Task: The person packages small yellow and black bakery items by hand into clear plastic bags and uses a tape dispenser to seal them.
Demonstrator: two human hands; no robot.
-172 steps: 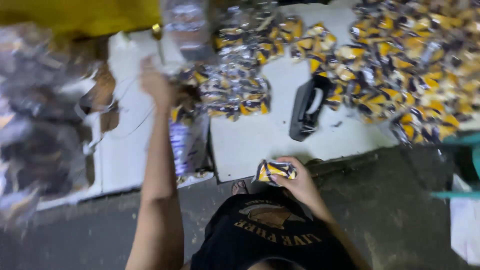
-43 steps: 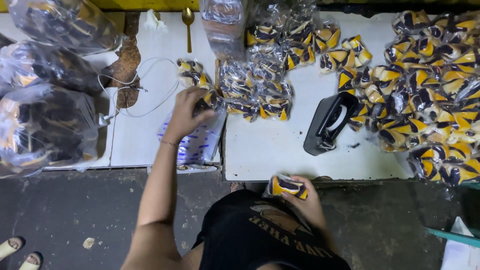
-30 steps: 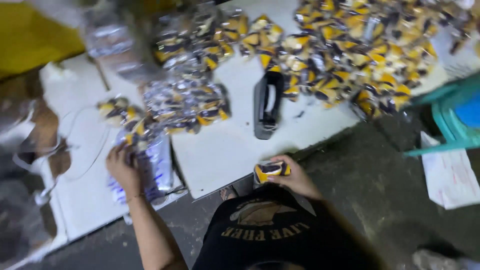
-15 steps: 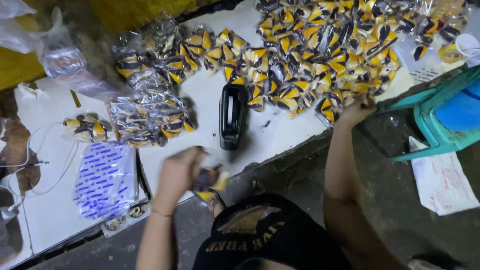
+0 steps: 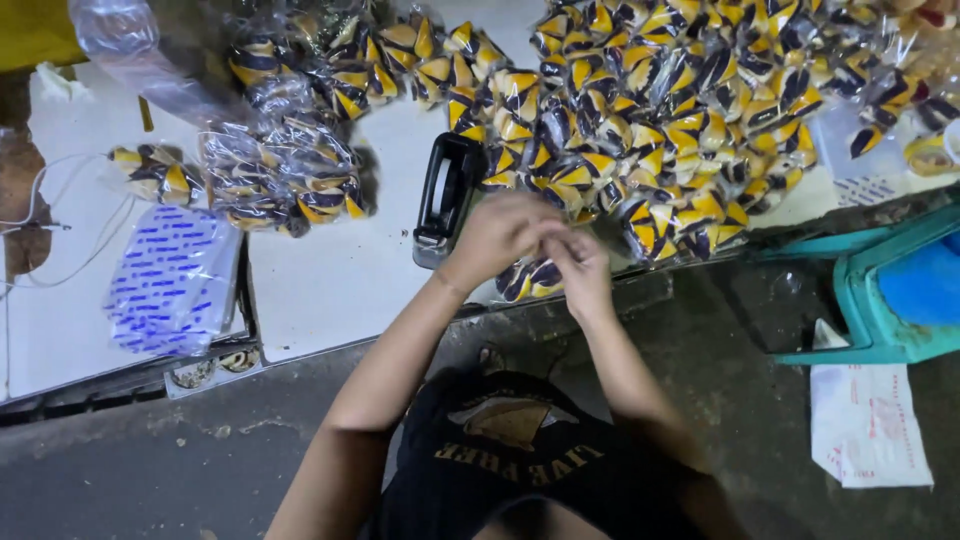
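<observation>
Head view: both hands meet at the table edge just right of the black stapler [image 5: 447, 197], working yellow-and-dark candy packets.

Left hand [image 5: 497, 235] and right hand [image 5: 580, 268] touch each other, fingers curled in over a small bunch of packets [image 5: 530, 280] that peeks out below them at the table [image 5: 340, 285] edge; grip looks closed on the bunch, exact pinch hidden. Risk: the bunch sits over the edge, so a loose hold could drop packets to the floor; the big loose pile [image 5: 680, 110] right of the stapler also crowds that edge and a nudge could spill it. Containers: clear bags [image 5: 285, 175] left of the stapler hold more of the same packets; a flat white pouch with blue print [image 5: 170, 280] lies further left, contents unclear. Teal bin [image 5: 890, 290] far right of the stapler, inside not readable.
</observation>
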